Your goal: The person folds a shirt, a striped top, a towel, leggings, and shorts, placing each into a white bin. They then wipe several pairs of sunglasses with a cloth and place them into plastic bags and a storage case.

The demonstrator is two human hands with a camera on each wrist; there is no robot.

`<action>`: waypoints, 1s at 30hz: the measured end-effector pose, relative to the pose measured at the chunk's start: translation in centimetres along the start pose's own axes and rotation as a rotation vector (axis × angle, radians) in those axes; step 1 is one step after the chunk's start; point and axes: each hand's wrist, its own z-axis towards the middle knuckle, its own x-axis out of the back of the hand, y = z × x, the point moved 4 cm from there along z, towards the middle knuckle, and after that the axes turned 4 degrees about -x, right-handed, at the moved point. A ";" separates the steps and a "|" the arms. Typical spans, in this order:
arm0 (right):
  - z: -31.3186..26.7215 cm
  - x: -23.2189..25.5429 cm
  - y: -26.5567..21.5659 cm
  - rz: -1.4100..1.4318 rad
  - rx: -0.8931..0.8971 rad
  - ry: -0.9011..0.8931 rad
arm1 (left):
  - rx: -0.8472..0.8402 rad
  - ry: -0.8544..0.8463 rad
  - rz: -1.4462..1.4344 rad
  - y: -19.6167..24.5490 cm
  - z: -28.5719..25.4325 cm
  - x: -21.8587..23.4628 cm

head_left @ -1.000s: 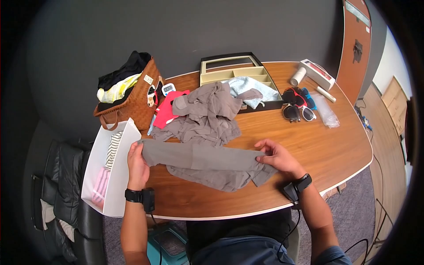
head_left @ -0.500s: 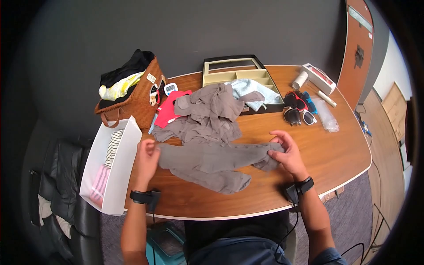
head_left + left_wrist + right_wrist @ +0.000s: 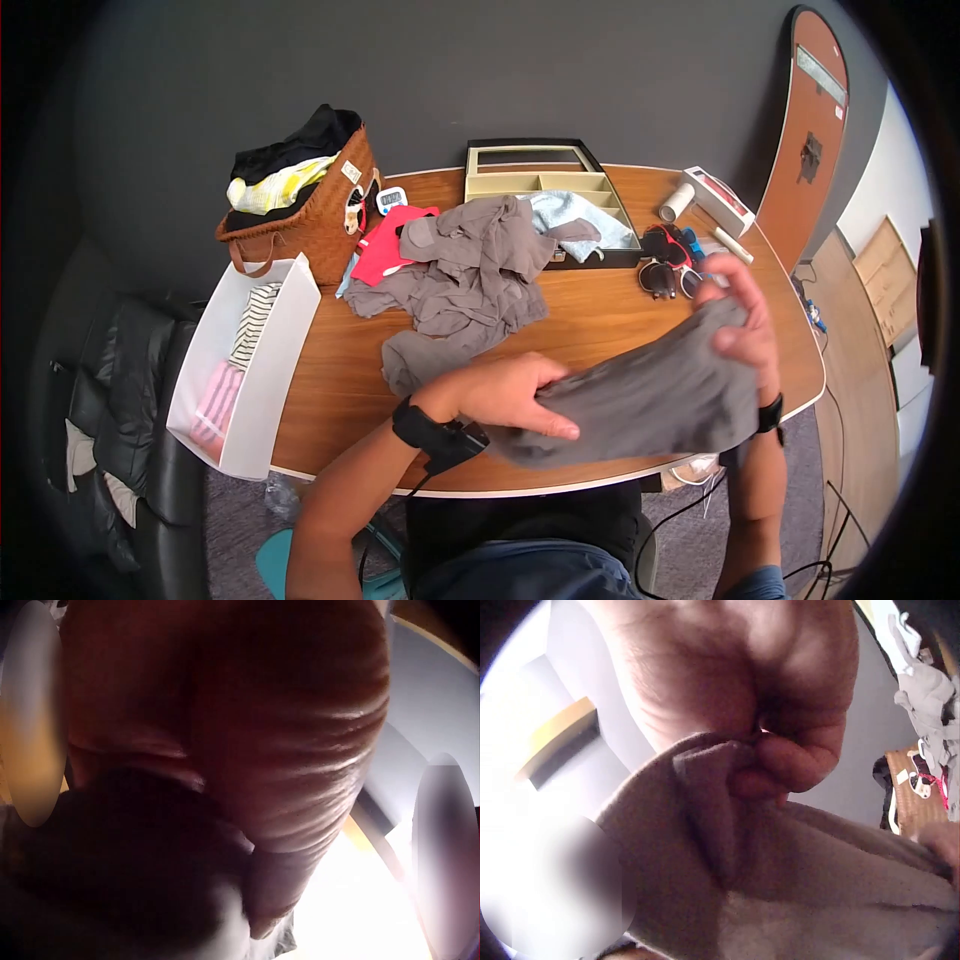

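A soft grey-brown garment (image 3: 640, 400) is stretched between both hands over the right front of the table, and its exact kind is hidden by the folds. My left hand (image 3: 505, 390) grips the near left end, thumb on top, with the fingers behind the cloth. At the other end, my right hand (image 3: 750, 330) holds the raised edge; in the right wrist view curled fingers (image 3: 787, 765) pinch a gathered fold. Behind the left hand lies a rumpled heap of similar grey-brown clothes (image 3: 480, 250). The left wrist view is dark, filled mostly by the palm and cloth.
At left, a white box (image 3: 285, 350) holds striped folded clothes, beside a brown woven basket (image 3: 330, 225) of clothing. Behind the heap are a red cloth (image 3: 380, 260), a timer (image 3: 391, 200) and a compartment case (image 3: 500, 184). Sunglasses (image 3: 657, 280) lie near the right hand.
The garment has been lifted and swung to the right. My left hand has crossed from the left side to the middle; my right hand has moved right and up.
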 end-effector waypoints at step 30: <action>-9.2 22.0 -1.2 -0.041 0.046 0.531 | 0.272 0.153 -0.342 -3.7 -13.2 4.5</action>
